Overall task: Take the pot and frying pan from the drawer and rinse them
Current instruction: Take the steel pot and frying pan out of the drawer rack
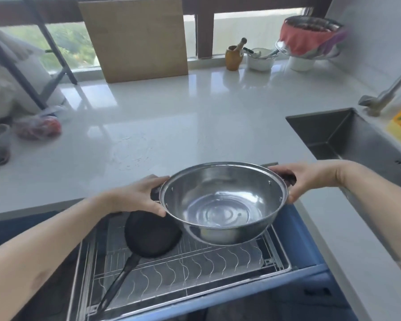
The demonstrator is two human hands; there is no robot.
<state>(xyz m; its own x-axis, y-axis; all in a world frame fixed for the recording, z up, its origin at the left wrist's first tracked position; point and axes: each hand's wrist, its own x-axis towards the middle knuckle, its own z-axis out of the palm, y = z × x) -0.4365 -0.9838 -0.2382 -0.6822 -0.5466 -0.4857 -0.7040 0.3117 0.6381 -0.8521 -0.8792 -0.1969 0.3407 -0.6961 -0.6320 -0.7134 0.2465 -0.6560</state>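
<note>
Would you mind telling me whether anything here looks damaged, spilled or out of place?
Nothing stands out. Both hands hold the steel pot level by its handles above the open drawer, and the frying pan lies flat on the rack.

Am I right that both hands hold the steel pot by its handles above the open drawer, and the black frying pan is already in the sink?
Not quite. The head view shows the frying pan lying in the drawer rack, not in the sink. The rest stands: the left hand and right hand hold the pot by its handles above the drawer.

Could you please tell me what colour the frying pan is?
Black, pan and handle alike; the frying pan shows in the head view.
</note>
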